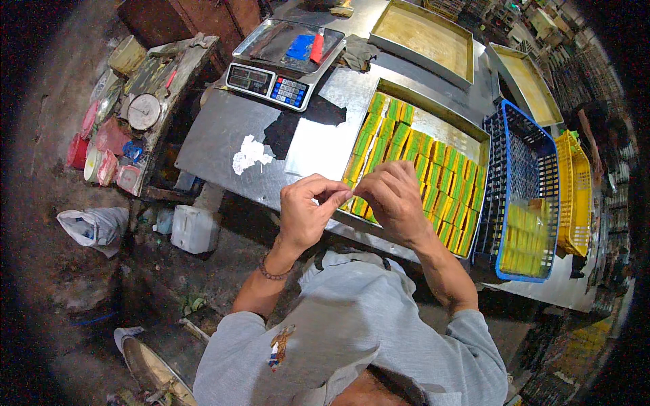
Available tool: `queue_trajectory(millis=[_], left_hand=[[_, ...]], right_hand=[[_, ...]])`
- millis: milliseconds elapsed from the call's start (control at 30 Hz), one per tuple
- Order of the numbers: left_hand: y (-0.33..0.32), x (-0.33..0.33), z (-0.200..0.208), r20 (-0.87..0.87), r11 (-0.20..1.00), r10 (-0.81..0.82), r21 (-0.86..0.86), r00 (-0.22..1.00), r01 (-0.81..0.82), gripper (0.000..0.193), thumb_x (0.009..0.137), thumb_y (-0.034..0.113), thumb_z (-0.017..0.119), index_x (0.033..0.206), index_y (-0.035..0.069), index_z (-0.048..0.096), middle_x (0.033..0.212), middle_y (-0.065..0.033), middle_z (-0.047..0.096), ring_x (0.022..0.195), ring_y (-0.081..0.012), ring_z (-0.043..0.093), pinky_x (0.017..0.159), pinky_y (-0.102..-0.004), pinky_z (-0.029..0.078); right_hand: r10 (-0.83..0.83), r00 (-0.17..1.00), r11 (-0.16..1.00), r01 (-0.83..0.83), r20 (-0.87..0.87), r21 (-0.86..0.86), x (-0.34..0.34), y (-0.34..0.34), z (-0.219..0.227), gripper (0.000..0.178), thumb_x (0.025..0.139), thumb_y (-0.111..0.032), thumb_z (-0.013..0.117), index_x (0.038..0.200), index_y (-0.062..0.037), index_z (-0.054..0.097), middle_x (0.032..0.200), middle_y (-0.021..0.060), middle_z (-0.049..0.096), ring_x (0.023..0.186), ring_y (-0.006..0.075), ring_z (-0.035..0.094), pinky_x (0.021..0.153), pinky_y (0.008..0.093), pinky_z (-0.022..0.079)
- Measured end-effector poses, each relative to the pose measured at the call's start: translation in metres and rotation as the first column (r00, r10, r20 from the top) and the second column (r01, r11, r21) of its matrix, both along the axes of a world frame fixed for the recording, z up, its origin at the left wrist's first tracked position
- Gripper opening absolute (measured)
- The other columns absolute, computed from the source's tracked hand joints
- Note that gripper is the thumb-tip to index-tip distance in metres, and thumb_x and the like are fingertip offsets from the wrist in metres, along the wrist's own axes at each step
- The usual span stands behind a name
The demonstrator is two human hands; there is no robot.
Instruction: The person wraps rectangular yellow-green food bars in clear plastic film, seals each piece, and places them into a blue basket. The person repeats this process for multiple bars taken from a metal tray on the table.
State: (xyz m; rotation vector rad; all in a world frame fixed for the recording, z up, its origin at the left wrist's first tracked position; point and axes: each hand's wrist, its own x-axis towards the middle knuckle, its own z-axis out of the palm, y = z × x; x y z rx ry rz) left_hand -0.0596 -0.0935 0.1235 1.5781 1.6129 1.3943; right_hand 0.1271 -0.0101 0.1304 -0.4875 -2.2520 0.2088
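Observation:
My left hand (306, 208) and my right hand (394, 197) meet above the near edge of a metal tray, both closed in a pinch with fingertips almost touching. Whatever lies between the fingers is too small or thin to make out. Beneath and beyond them, the shallow metal tray (443, 116) holds several rows of green-and-yellow layered cake pieces (443, 179). Its far right part shows bare metal. Just left of the tray lies a flat white stack of sheets (318, 152), next to a dark cloth (277, 135) and crumpled white scraps (250, 154).
A digital scale (284, 61) stands at the back left of the metal table. At right, a blue basket (521, 183) contains bagged yellow-green pieces, with a yellow basket (573, 196) beyond it. Another shallow tray (423, 40) sits at the back. A cluttered side table (152, 101) is at left.

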Motion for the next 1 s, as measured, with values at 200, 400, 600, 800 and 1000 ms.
queue_trajectory(millis=[200,400,600,800,1000], left_hand=[[0.001,0.023,0.008,0.118,0.995,0.054,-0.091,0.992,-0.043,0.013,0.085,0.009,0.083,0.092,0.000,0.078,0.078,-0.0075,0.075,0.067,-0.0086,0.065,0.061,-0.0256,0.052],[-0.001,0.037,0.004,0.205,0.991,0.085,-0.119,0.975,-0.062,0.012,0.084,0.007,0.083,0.093,0.000,0.078,0.081,-0.0060,0.075,0.070,-0.0089,0.066,0.064,-0.0254,0.053],[-0.004,0.041,0.012,0.138,0.994,0.104,-0.061,0.985,-0.096,0.014,0.084,0.008,0.084,0.093,-0.001,0.078,0.078,-0.0058,0.074,0.067,-0.0090,0.064,0.062,-0.0249,0.051],[-0.003,0.031,0.014,0.069,0.995,0.096,-0.013,0.993,-0.095,0.013,0.082,0.009,0.085,0.089,0.000,0.077,0.075,-0.0036,0.069,0.067,-0.0091,0.060,0.060,-0.0251,0.048],[0.003,0.023,0.016,0.100,0.999,0.029,-0.026,0.995,-0.026,0.014,0.081,0.008,0.086,0.084,0.001,0.074,0.075,-0.0020,0.069,0.066,-0.0075,0.059,0.060,-0.0241,0.048]], right_hand=[[-0.011,0.996,0.995,0.019,-0.085,0.100,0.017,0.004,0.003,0.024,0.070,-0.008,0.078,0.093,-0.0120,0.074,0.092,0.0039,0.065,0.088,0.0253,0.063,0.077,0.0413,0.044],[0.049,0.994,0.998,-0.045,-0.095,0.036,0.025,0.009,0.000,0.025,0.073,-0.009,0.082,0.096,-0.0093,0.072,0.094,0.0052,0.064,0.088,0.0256,0.063,0.076,0.0414,0.045],[-0.005,0.992,0.995,-0.008,-0.123,-0.100,0.029,0.008,0.002,0.024,0.078,-0.015,0.078,0.101,-0.0122,0.072,0.097,0.0044,0.065,0.092,0.0277,0.062,0.081,0.0433,0.045],[0.067,0.998,0.953,-0.066,-0.007,-0.296,0.036,0.016,0.006,0.021,0.078,-0.016,0.082,0.097,-0.0122,0.076,0.093,0.0035,0.071,0.090,0.0264,0.063,0.083,0.0430,0.046],[0.029,0.999,0.889,-0.047,-0.046,-0.455,0.031,0.007,0.011,0.018,0.074,-0.017,0.086,0.087,-0.0104,0.075,0.079,0.0036,0.070,0.075,0.0237,0.063,0.071,0.0375,0.049]])
